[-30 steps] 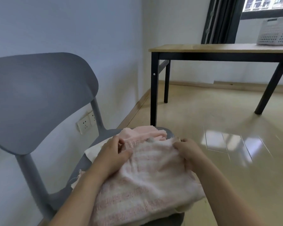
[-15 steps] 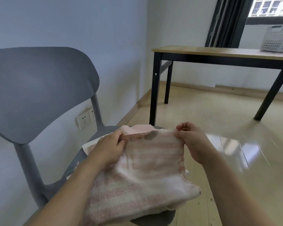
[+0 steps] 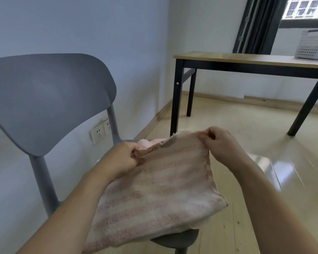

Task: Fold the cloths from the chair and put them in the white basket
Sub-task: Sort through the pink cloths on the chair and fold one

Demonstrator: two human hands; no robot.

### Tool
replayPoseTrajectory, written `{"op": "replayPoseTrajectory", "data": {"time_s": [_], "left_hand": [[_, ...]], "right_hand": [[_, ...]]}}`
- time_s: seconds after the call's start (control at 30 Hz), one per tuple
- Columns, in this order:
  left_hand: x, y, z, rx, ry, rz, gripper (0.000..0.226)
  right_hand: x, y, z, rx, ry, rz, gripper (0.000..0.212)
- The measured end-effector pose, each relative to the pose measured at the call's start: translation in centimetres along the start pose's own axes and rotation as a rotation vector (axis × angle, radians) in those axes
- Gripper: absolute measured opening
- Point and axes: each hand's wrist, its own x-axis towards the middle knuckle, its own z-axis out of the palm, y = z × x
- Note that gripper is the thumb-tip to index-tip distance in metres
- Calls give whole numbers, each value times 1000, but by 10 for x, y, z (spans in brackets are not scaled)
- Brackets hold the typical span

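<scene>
Left hand (image 3: 123, 158) and right hand (image 3: 219, 143) pinch the towel's (image 3: 154, 195) top corners above the chair (image 3: 50, 99); folding it in half seems next.

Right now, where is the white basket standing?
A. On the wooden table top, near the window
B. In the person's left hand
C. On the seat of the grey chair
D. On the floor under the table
A: the white basket sits on the wooden table at the far right, below the window, while both hands hold the striped cloth over the grey chair.
</scene>
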Motion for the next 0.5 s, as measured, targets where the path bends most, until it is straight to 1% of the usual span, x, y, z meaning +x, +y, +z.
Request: {"op": "replayPoseTrajectory", "data": {"time_s": [0.03,0.1,0.13,0.23,0.3,0.33,0.37,0.43,0.5], "left_hand": [[-1,1,-3,8,21,-4,29],[-3,4,-11,50,44,-9,13],[-5,6,-15,63,48,-9,11],[-8,17,-21,-29,56,11,33],[-8,29,-17,68,143,65,44],[-7,34,-13,113,170,89,45],[-7,37,-6,108,169,105,45],[-8,35,11,20,86,87,46],[-11,25,33,38,26,51,48]], "right_hand": [[-2,-5,-3,15,6,-20,17],[-6,-16,-9,50,20,-85,12],[-9,-20,-13,69,26,-126,10],[-14,-32,-23,88,39,-207,14],[-17,-36,-26,90,46,-228,14],[-17,-37,-25,86,58,-232,13],[-18,-36,-24,78,74,-229,12],[-20,-29,-18,64,111,-206,9],[-22,-11,-6,56,145,-148,8]]}}
